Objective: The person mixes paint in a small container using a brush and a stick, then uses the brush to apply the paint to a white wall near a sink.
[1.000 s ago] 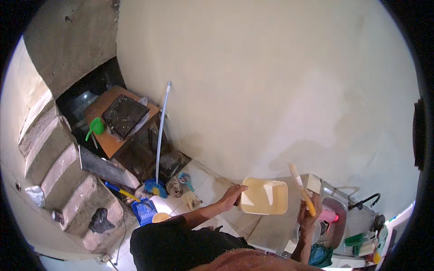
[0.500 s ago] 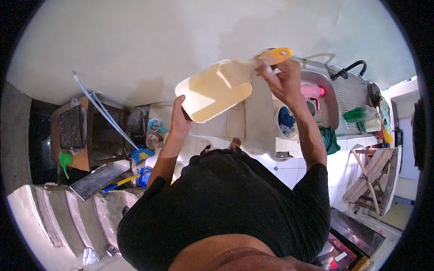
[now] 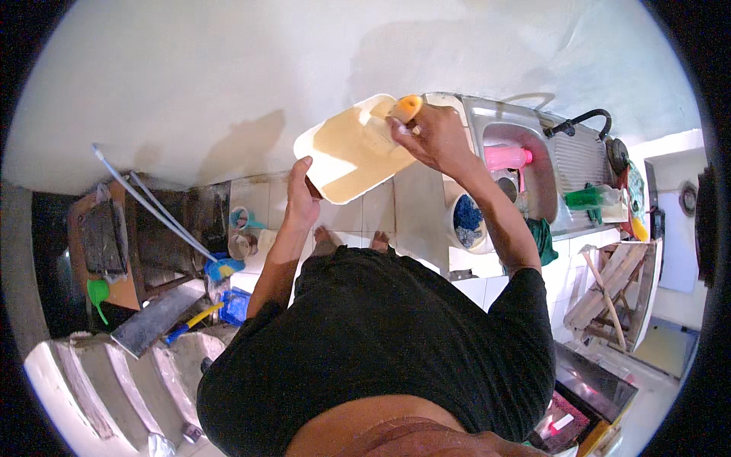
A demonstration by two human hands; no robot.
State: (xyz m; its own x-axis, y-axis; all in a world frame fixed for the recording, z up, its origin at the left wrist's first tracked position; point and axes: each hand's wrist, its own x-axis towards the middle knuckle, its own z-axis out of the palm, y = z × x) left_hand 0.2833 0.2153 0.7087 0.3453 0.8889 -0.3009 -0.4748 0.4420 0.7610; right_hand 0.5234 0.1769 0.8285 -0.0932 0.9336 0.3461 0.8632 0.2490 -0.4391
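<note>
My left hand [image 3: 302,195] grips the near left edge of a cream rectangular plastic tub [image 3: 346,156], thumb over its rim. The tub is tilted, and its pale yellow inside catches bright light and shadow. Above the tub's far right end, my right hand [image 3: 435,137] is closed around a wide paintbrush [image 3: 410,108] with a yellow-orange handle end. The brush's broad pale head reaches down inside the tub, and my fingers partly cover it. How much paint the tub contains, I cannot tell.
A pale wall [image 3: 228,76] rises ahead. On the right, a steel sink [image 3: 544,183] holds a pink bottle [image 3: 508,158], beside a white bucket [image 3: 457,228] with blue contents. Left are a wooden cabinet [image 3: 156,251], a light-blue pole [image 3: 156,202], a blue dustpan [image 3: 236,305] and steps [image 3: 99,388].
My right hand has moved left and brought the brush from the tub's right rim farther into it. The handle now points more toward me. The tub stays nearly in place.
</note>
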